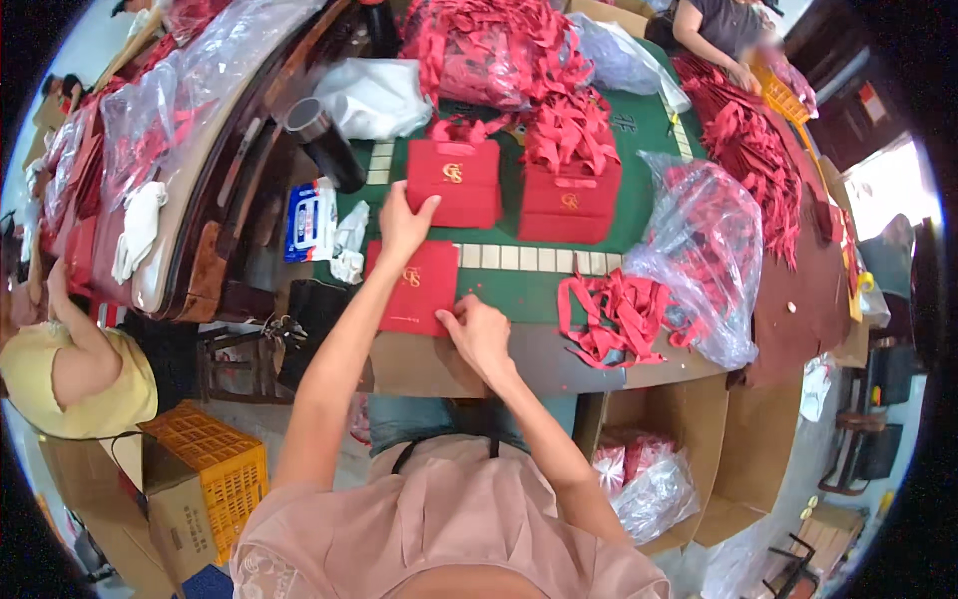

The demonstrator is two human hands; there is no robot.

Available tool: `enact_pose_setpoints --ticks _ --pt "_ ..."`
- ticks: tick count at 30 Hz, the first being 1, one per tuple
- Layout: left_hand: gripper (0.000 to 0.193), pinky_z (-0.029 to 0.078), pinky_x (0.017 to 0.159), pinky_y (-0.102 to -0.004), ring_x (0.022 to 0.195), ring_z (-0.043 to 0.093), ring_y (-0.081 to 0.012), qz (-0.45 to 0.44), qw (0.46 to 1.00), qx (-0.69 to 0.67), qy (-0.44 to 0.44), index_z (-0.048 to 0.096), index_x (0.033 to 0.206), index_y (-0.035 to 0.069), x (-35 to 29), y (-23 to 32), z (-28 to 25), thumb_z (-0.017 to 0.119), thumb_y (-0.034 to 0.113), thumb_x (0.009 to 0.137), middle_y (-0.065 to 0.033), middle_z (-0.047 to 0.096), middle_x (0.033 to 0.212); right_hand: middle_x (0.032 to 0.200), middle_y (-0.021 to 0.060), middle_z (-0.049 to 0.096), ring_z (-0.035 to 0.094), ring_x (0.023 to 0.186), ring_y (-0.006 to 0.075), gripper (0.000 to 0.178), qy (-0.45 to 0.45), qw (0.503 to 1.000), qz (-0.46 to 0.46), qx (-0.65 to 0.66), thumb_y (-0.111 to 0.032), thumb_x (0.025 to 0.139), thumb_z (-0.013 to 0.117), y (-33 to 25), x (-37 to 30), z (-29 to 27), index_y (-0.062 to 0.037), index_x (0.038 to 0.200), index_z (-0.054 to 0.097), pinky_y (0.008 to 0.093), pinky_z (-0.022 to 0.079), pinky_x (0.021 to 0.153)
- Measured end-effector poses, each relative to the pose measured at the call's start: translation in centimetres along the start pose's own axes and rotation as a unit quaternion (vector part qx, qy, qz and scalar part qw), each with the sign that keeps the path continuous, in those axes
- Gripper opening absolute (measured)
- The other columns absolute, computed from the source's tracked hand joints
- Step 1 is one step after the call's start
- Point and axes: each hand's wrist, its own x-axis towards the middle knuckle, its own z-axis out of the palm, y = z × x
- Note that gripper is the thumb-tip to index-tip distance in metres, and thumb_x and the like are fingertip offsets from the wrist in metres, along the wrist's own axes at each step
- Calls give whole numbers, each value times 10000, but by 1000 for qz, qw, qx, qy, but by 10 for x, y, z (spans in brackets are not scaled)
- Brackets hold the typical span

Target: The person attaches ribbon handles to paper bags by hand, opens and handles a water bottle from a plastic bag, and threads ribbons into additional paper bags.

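Green-topped counter (pixel 534 301) across the middle of the frame, edged in brown at the front and bearing red gift bags and ribbon. At centre, the left hand (pixel 404 224) lies against the lower left corner of an upper red bag (pixel 454 190), thumb on its front face; whether it grips cannot be told. Just below, the right hand (pixel 480 334), fingers loosely bent, sets its thumb at the lower right edge of a flat red piece (pixel 423 285) with a gold emblem; its grip is likewise unclear. Beyond them, a row of pale tiles (pixel 534 260) runs rightward from the flat piece. Right of the upper bag stands a stack of red bags (pixel 568 210) topped with ribbon handles. Right of centre, a red ribbon heap (pixel 619 314) lies beside a clear plastic bag (pixel 714 255). Left of centre, a dark flask (pixel 329 150) leans near a blue-and-white packet (pixel 311 222). At lower left, an orange crate (pixel 225 474); at upper right, another person (pixel 704 35).
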Motion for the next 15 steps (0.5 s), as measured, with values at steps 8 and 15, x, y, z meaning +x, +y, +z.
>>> enact_pose_setpoints --ticks 8,15 --pt "500 412 953 -470 1070 516 -390 148 982 114 13 554 1253 37 -34 9 -45 745 240 837 -188 568 1149 747 134 691 683 682 230 290 -36 988 1 147 -296 886 735 30 -10 -41 -17 907 664 347 533 638" --pt "446 382 968 -485 1160 483 -336 163 972 88 -144 612 1223 113 -131 42 -52 737 302 839 -130 555 1218 728 122 679 668 652 211 276 -42 994 16 99 -272 889 733 65 -68 -86 -13 900 640 339 527 628"
